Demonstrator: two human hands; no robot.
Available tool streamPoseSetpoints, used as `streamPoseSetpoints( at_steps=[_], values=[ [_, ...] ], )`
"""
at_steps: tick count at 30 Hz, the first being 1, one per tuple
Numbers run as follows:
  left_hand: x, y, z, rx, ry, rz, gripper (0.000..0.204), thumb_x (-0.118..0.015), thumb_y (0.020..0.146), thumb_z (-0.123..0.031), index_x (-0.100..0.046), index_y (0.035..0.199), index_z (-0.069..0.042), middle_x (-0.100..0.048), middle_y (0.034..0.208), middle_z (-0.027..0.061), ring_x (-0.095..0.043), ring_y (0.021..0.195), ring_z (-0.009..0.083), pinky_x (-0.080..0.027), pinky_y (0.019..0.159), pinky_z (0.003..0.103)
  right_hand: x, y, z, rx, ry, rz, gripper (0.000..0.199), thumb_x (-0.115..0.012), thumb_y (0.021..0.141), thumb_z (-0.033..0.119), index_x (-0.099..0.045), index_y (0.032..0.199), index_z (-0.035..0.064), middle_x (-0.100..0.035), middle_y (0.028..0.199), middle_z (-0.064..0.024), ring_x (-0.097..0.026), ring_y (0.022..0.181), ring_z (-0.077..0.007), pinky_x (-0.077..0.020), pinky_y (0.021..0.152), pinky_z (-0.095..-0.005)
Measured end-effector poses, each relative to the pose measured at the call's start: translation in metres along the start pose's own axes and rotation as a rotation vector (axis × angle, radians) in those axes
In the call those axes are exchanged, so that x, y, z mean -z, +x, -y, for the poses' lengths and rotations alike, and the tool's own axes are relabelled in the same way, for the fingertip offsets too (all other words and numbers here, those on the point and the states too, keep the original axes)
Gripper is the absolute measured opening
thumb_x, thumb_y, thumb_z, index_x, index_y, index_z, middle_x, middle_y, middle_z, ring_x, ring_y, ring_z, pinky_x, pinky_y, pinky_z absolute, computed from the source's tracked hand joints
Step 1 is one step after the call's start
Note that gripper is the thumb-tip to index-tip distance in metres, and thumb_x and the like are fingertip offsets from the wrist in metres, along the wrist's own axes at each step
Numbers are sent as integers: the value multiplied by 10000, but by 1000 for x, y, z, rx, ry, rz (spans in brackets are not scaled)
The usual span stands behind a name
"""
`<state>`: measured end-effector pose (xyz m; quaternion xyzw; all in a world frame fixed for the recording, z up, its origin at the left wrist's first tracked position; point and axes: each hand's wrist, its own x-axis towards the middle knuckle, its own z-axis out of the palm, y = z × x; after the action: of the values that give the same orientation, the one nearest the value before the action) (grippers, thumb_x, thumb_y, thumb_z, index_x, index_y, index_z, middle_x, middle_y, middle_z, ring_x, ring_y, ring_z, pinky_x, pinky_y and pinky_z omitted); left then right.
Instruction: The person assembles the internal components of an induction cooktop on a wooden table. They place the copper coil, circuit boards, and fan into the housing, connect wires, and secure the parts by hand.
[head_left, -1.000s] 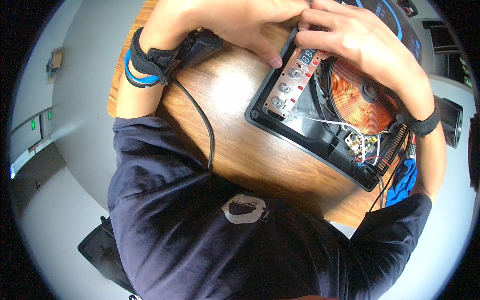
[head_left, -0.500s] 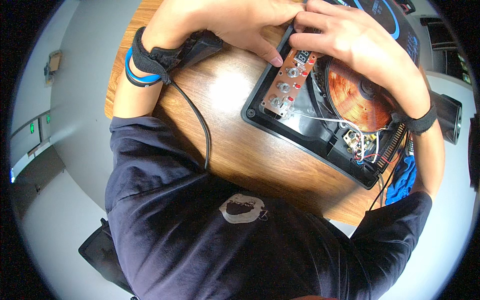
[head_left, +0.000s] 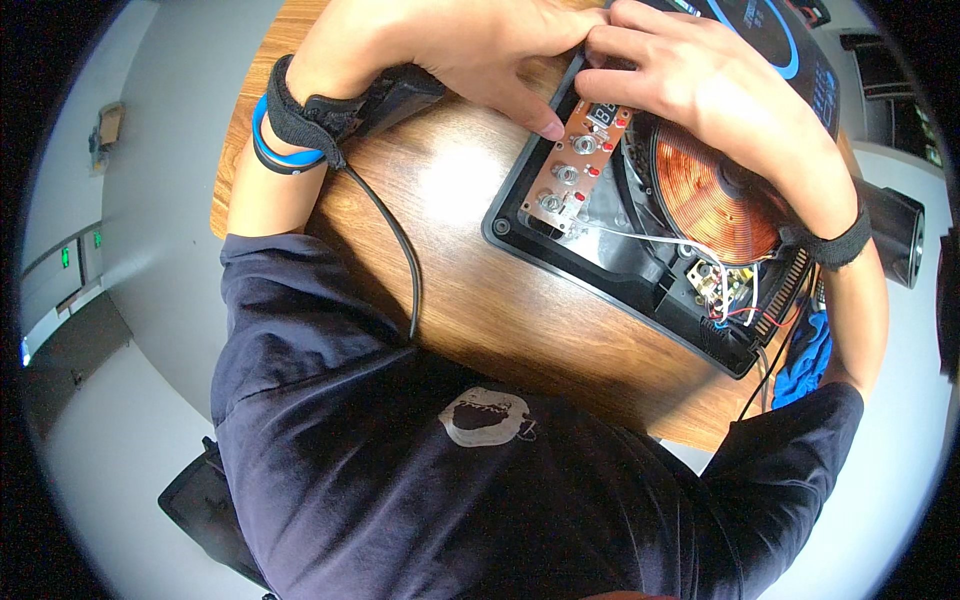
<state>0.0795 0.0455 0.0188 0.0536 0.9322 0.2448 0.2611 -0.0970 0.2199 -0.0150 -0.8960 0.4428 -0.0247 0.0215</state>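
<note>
An orange-brown circuit board (head_left: pixel 572 172) with a small digit display, round push buttons and red lights lies slantwise along the left side of an opened induction cooker's black housing (head_left: pixel 600 262). My left hand (head_left: pixel 490 60) reaches over from the left, its thumb pressed against the board's left edge and its forefinger at the far end. My right hand (head_left: pixel 680 70) bends its fingers round the board's far end, and its fingertips meet the left forefinger. Both hands cover that end of the board. To its right sits a copper coil (head_left: pixel 715 200), partly under my right wrist.
White wires (head_left: pixel 690 241) run from the board to a small power board (head_left: pixel 708 285) near the coil. A dark cooktop panel (head_left: pixel 770 30) is at the far right. A black cable (head_left: pixel 400 240) hangs from my left wrist strap. Blue cloth (head_left: pixel 805 365) lies by the housing on the wooden table (head_left: pixel 470 280).
The circuit board has shifted and tilted very slightly. My left thumb has slid a little nearer along its edge. My right hand stays almost in place.
</note>
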Motion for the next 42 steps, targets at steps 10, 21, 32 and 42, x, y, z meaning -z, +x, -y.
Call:
streamPoseSetpoints(
  at_steps=[10,21,32,42],
  values=[
    [-5,2,6,-33,13,-23,835,-919,965,-521,-560,1538,-31,-794,1085,187,-770,922,349,-623,855,409,9,-2,5,10,33,-32,518,-812,872,43,-735,1384,45,-747,1262,-158,-681,1098,-255,-701,869,-346],
    [-33,10,29,-88,26,-95,1195,-924,956,-395,-191,1849,-90,-709,1476,315,-698,1334,489,-575,1123,498,5,-17,24,-230,141,17,347,-628,1005,80,-727,1330,12,-723,1429,-145,-728,1339,-370,-619,1106,-428],
    [-26,5,22,-39,-15,-75,1256,-912,957,-364,-86,1877,-146,-559,1664,332,-614,1474,491,-541,1192,496,33,-68,48,-474,175,-18,486,-822,992,230,-726,1437,60,-638,1635,-144,-601,1532,-399,-549,1247,-501],
    [-40,5,26,-262,151,-342,1074,-988,833,-185,-489,1773,-328,-123,1935,231,-331,1720,475,-408,1360,525,22,-124,66,-778,272,43,647,-761,1088,360,-578,1658,116,-572,1664,-216,-604,1492,-465,-541,1223,-529]
  ],
)
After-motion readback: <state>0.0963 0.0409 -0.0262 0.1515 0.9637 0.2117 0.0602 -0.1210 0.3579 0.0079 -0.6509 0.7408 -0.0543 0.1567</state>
